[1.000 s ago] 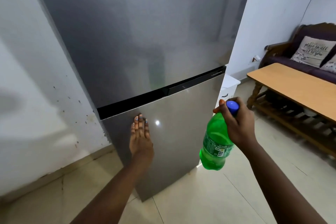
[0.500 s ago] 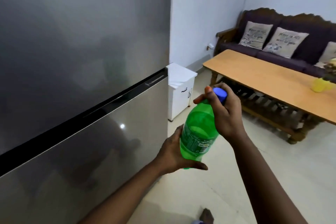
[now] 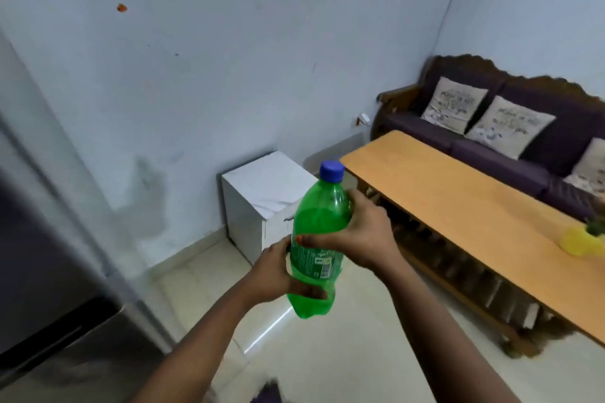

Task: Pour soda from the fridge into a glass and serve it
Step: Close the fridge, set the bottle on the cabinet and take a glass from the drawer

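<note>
A green soda bottle [image 3: 319, 222] with a blue cap [image 3: 332, 171] stands nearly upright in mid-air at the centre of the head view. My left hand [image 3: 278, 275] grips its lower part from the left. My right hand [image 3: 363, 235] wraps its middle from the right, below the cap. The cap is on. The grey fridge [image 3: 42, 288] is shut at the far left. No glass is in view.
A long wooden coffee table [image 3: 458, 206] runs along the right, with a yellow object [image 3: 577, 240] near its far end. A dark sofa [image 3: 540, 154] with cushions stands behind it. A small white box [image 3: 262, 203] sits against the wall. Pale tiled floor lies below.
My view has swung right, away from the fridge. My left hand left the fridge door and took the bottle's base. My right hand slid from the cap down to the bottle's body.
</note>
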